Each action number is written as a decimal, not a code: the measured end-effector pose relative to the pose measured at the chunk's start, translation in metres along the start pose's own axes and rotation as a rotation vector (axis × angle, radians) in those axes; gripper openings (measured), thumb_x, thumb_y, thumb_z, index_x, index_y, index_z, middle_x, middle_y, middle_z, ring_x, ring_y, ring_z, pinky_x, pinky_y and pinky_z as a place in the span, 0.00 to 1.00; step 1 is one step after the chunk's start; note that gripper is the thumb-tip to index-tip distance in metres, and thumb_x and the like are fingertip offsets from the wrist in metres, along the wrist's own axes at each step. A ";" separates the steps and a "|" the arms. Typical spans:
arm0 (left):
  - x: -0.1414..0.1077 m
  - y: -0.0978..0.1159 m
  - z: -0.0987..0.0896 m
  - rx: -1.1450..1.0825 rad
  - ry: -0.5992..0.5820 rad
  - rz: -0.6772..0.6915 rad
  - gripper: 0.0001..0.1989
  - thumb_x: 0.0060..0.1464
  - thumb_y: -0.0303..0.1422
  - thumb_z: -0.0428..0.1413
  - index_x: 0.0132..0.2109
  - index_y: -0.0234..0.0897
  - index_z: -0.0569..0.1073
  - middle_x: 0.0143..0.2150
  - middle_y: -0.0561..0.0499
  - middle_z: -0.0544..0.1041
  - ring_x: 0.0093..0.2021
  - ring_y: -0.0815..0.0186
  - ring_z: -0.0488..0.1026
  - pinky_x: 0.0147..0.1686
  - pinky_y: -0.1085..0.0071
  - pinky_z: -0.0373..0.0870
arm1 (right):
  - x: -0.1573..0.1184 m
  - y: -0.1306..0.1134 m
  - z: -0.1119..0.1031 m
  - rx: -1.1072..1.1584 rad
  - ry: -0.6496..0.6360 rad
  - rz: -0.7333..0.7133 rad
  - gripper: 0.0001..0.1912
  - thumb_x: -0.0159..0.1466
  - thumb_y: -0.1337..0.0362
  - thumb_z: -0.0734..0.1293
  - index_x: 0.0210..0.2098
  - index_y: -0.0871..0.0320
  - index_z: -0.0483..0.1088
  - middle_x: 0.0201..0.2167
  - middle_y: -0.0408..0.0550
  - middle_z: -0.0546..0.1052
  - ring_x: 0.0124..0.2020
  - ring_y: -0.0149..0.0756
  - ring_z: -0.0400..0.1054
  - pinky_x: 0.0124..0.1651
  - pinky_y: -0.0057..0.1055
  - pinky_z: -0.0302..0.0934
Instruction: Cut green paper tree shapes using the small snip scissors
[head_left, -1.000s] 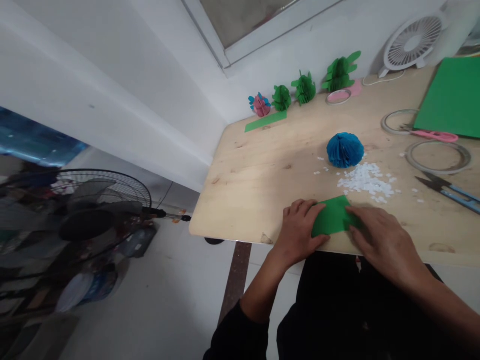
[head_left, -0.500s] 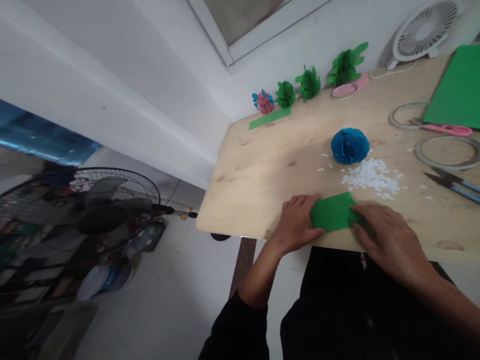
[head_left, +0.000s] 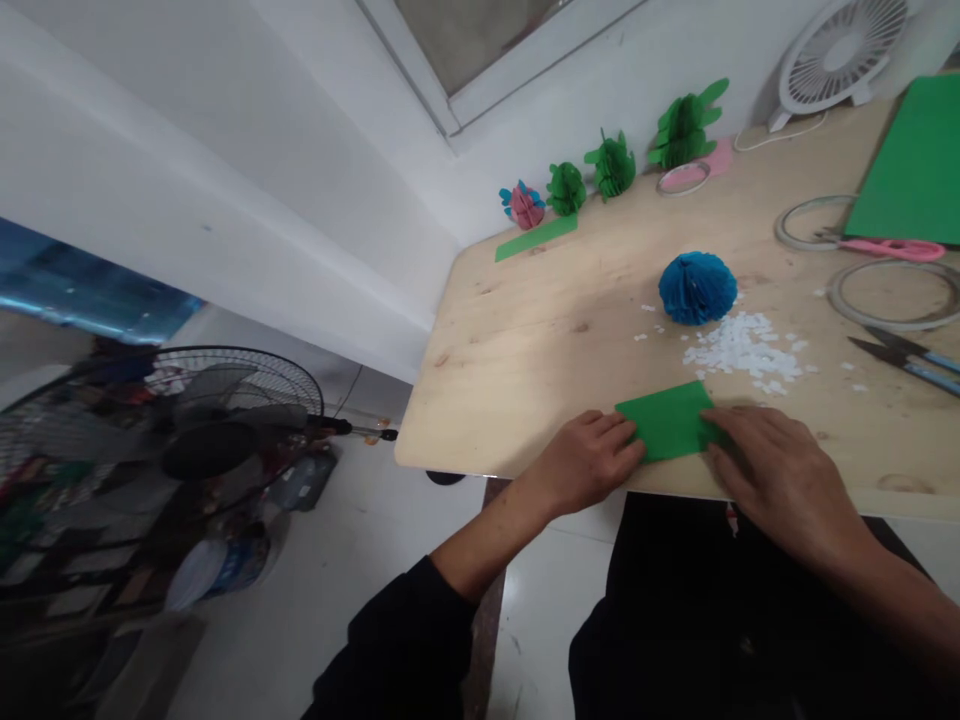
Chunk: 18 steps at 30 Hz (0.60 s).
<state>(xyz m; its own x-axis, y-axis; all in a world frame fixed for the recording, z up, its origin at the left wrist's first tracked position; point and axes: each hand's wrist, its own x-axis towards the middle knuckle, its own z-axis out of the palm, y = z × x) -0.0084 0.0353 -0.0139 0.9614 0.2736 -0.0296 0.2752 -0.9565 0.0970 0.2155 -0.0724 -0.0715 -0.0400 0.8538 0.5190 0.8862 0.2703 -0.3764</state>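
A green paper piece (head_left: 670,421) lies near the front edge of the wooden table (head_left: 510,360). My left hand (head_left: 589,462) grips its left edge, fingers pressed together. At its right edge, my right hand (head_left: 780,475) holds the paper between thumb and fingers. Behind the paper are a pile of small white paper bits (head_left: 742,345) and a round blue pleated paper ball (head_left: 697,288).
Green paper figures (head_left: 613,165) and a pink and blue one (head_left: 523,205) stand along the wall. At right are pink scissors (head_left: 896,248), tape rolls (head_left: 896,296), dark-bladed snips (head_left: 904,365), green sheets (head_left: 911,165) and a white fan (head_left: 844,55).
My left hand has shifted down and its fingers have drawn in at the paper's left edge, uncovering the upper left corner. My left forearm has swung outward. My right hand has barely moved.
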 end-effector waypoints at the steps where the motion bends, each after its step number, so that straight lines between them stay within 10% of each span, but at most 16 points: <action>1: 0.000 0.000 0.001 0.006 -0.001 0.010 0.11 0.67 0.30 0.48 0.45 0.37 0.76 0.47 0.41 0.80 0.51 0.57 0.77 0.47 0.61 0.73 | 0.000 0.000 0.000 0.001 0.000 0.006 0.13 0.69 0.64 0.61 0.50 0.60 0.71 0.43 0.60 0.81 0.45 0.54 0.75 0.47 0.50 0.67; 18: 0.006 -0.013 -0.012 -0.388 -0.005 -0.047 0.13 0.67 0.32 0.48 0.39 0.37 0.77 0.43 0.47 0.81 0.47 0.64 0.76 0.52 0.66 0.73 | 0.000 -0.001 -0.001 0.012 0.003 0.004 0.14 0.68 0.65 0.62 0.51 0.59 0.71 0.44 0.59 0.81 0.47 0.55 0.74 0.48 0.51 0.67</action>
<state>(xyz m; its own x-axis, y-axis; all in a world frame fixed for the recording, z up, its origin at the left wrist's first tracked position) -0.0058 0.0505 -0.0030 0.9479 0.3148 -0.0478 0.3002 -0.8333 0.4642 0.2154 -0.0736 -0.0704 -0.0352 0.8538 0.5194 0.8808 0.2721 -0.3875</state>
